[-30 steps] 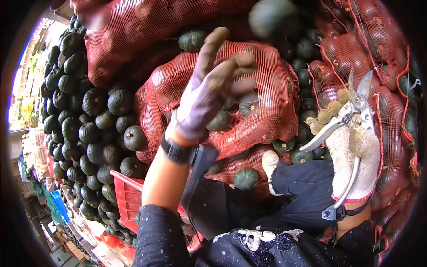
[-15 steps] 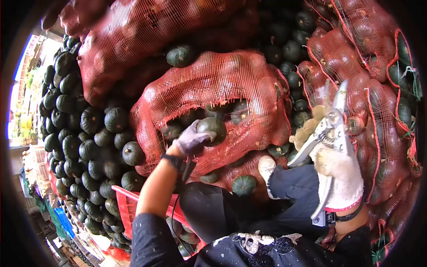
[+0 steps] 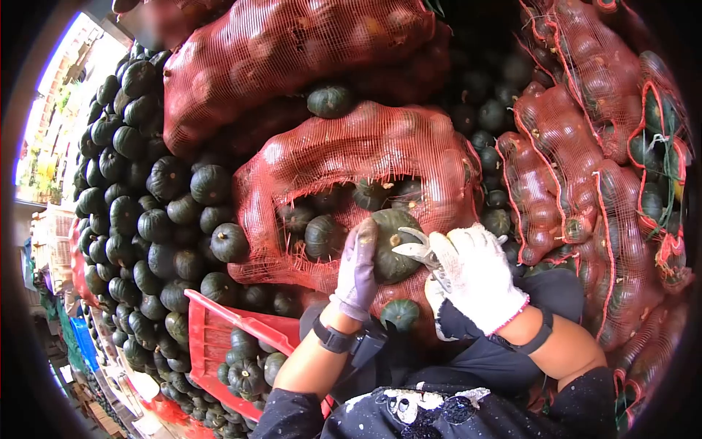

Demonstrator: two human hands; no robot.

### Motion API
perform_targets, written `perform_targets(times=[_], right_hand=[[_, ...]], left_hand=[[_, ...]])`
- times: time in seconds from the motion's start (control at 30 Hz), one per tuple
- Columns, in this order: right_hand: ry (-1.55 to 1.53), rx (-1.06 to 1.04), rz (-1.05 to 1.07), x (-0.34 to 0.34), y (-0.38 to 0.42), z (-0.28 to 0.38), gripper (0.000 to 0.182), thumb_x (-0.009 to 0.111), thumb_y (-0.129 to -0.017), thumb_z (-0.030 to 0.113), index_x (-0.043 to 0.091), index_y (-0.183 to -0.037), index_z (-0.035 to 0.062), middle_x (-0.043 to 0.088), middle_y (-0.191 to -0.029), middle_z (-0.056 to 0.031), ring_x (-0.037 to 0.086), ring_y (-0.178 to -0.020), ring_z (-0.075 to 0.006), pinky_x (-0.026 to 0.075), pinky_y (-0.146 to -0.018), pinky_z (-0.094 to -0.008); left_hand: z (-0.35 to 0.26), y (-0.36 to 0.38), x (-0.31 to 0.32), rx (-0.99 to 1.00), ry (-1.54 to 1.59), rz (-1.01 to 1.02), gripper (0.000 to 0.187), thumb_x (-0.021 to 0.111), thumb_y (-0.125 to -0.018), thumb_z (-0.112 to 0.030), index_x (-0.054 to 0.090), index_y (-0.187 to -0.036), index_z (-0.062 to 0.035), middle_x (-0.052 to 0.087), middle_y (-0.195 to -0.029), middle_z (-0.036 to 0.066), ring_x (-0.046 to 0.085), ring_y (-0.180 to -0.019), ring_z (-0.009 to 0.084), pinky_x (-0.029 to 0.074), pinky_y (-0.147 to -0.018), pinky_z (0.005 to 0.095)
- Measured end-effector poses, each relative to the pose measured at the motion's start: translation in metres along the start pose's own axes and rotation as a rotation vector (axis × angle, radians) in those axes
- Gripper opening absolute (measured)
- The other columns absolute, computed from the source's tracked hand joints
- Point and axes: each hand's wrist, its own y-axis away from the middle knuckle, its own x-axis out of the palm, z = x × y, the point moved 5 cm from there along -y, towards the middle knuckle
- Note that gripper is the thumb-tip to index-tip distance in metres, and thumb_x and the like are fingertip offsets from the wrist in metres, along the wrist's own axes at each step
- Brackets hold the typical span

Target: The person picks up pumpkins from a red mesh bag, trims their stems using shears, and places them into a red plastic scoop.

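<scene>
A round dark green kabocha squash is gripped along its left side by my left hand, in a thin purple-grey glove. Its stub of stem faces up. My right hand, in a white knit glove, is closed round a pair of pruning shears. The metal blades lie over the top of the squash, with their tips right by the stem. Behind them lies a red mesh sack, torn wide across its front. Several more squashes show inside the opening.
At lower left, a red plastic crate has squashes in it. Loose squashes are piled along the left. Full mesh sacks are stacked at right, and another sack lies at the back. One squash rests near my legs.
My left hand has drawn the squash out of the sack opening towards me. My right hand has swung the shears in from the right, bringing their blades to the stem.
</scene>
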Motion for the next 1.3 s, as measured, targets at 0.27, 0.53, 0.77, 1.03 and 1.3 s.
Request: perform_targets(times=[0.27, 0.53, 0.77, 1.03, 1.3], right_hand=[[-0.415, 0.238, 0.347, 0.031, 0.018, 0.005, 0.026, 0.062, -0.089, 0.02, 0.056, -0.113, 0.0128, 0.065, -0.087, -0.0129, 0.063, -0.066, -0.0356, 0.051, -0.056, -0.0464], [-1.782, 0.895, -0.666, -0.055, 0.012, -0.091, 0.048, 0.055, -0.091, 0.002, 0.045, -0.138, 0.0031, 0.063, -0.108, -0.0087, 0.065, -0.098, -0.0197, 0.056, -0.095, -0.0403], [-1.724, 0.904, -0.4, -0.066, 0.001, -0.062, 0.047, 0.059, -0.094, 0.002, 0.045, -0.139, 0.0022, 0.062, -0.112, -0.01, 0.066, -0.099, -0.0212, 0.058, -0.093, -0.0417], [-1.17, 0.664, -0.24, -0.078, 0.016, -0.064, 0.07, 0.064, -0.081, 0.002, 0.038, -0.146, 0.0062, 0.058, -0.119, -0.0073, 0.063, -0.106, -0.0191, 0.057, -0.088, -0.0364], [-1.87, 1.069, -0.404, -0.074, 0.022, -0.058, 0.063, 0.058, -0.088, 0.003, 0.039, -0.148, 0.008, 0.061, -0.121, -0.0094, 0.064, -0.109, -0.0237, 0.055, -0.091, -0.0431]], left_hand=[[-0.004, 0.005, -0.006, -0.091, -0.179, -0.053, 0.05, 0.057, -0.103, -0.042, 0.058, -0.13, 0.0008, 0.065, -0.119, 0.009, 0.058, -0.11, 0.0146, 0.047, -0.097, 0.0295], [-0.154, 0.172, -0.163, -0.194, -1.004, -0.463, 0.079, 0.081, -0.077, -0.047, 0.056, -0.135, 0.0016, 0.066, -0.123, 0.015, 0.068, -0.107, 0.0238, 0.055, -0.094, 0.0374], [-0.141, 0.072, -0.103, -0.505, -0.874, 0.091, 0.023, 0.062, -0.098, -0.015, 0.068, -0.109, 0.004, 0.07, -0.097, 0.006, 0.063, -0.091, 0.0122, 0.051, -0.082, 0.0278], [0.07, -0.172, -0.042, 0.223, -1.567, 0.056, 0.11, 0.086, -0.065, -0.052, 0.034, -0.154, -0.0116, 0.047, -0.145, 0.026, 0.045, -0.135, 0.0436, 0.039, -0.113, 0.0478], [0.055, -0.113, -0.061, -0.384, -0.001, 0.271, 0.091, 0.076, -0.081, -0.052, 0.038, -0.148, -0.0024, 0.053, -0.142, 0.019, 0.057, -0.127, 0.0297, 0.046, -0.107, 0.0392]])
